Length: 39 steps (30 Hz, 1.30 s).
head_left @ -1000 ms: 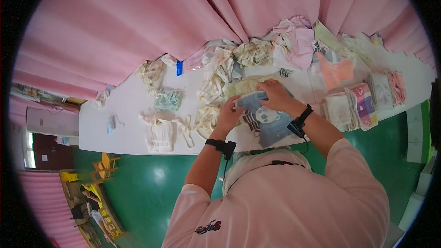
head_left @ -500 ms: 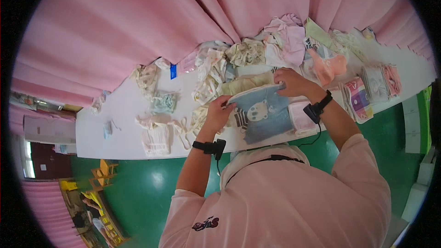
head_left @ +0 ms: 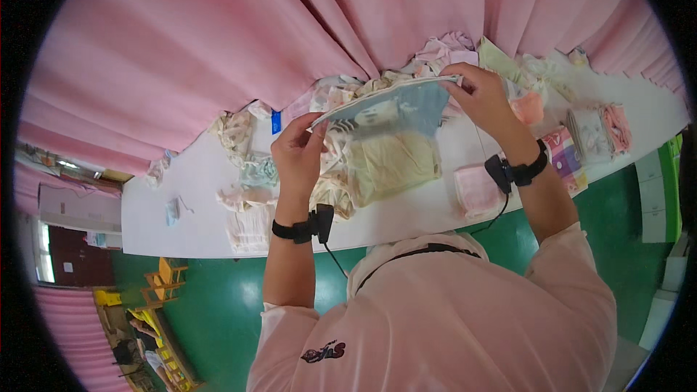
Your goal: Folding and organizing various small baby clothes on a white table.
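Left hand [head_left: 298, 149] and right hand [head_left: 481, 96] (both pinched) hold blue cloth [head_left: 417, 107].

Shows soft blue on the held cloth [head_left: 417, 107], with a whitish rim, black-and-white stripes and a whitish animal-face print; turns to pale yellow-green on the wide folded cloth [head_left: 396, 165], pale pink on the small folded cloth [head_left: 475, 189] and peach-orange on the crumpled cloth [head_left: 528, 107]. Runs to plain pink on the pleated curtain [head_left: 218, 36], white on the tabletop [head_left: 196, 170], glossy green on the floor [head_left: 226, 290], pale pink with a dark chest emblem on the shirt [head_left: 450, 312].
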Each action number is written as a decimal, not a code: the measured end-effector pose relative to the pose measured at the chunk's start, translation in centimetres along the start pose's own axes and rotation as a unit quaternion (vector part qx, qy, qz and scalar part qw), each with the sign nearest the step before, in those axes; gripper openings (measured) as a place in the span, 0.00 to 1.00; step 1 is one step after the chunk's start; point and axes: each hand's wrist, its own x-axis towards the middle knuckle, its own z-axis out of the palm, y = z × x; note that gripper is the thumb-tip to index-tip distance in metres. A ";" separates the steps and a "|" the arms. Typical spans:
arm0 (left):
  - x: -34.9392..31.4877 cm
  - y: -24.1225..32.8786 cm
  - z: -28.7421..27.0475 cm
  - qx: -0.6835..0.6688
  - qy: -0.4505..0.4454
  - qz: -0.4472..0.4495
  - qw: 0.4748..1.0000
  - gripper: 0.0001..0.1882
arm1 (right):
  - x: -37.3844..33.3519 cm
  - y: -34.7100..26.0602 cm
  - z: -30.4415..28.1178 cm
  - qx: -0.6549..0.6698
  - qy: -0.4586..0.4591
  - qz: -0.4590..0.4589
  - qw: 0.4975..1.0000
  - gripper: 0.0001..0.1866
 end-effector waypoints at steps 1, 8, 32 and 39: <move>-0.5 0.0 0.1 -0.040 0.006 0.035 0.999 0.11 | -0.6 -0.3 0.3 0.044 0.035 -0.001 0.998 0.11; -8.8 -5.3 0.1 0.021 -0.127 0.005 0.992 0.12 | -10.3 6.7 2.2 0.124 -0.097 0.027 0.987 0.17; -3.3 -21.3 7.1 -0.054 -0.026 -0.122 0.991 0.12 | -5.0 19.7 16.3 0.209 -0.069 0.195 0.956 0.17; -2.3 -21.8 8.1 0.069 0.001 -0.101 0.993 0.12 | -4.1 21.9 18.8 0.042 -0.021 0.210 0.977 0.24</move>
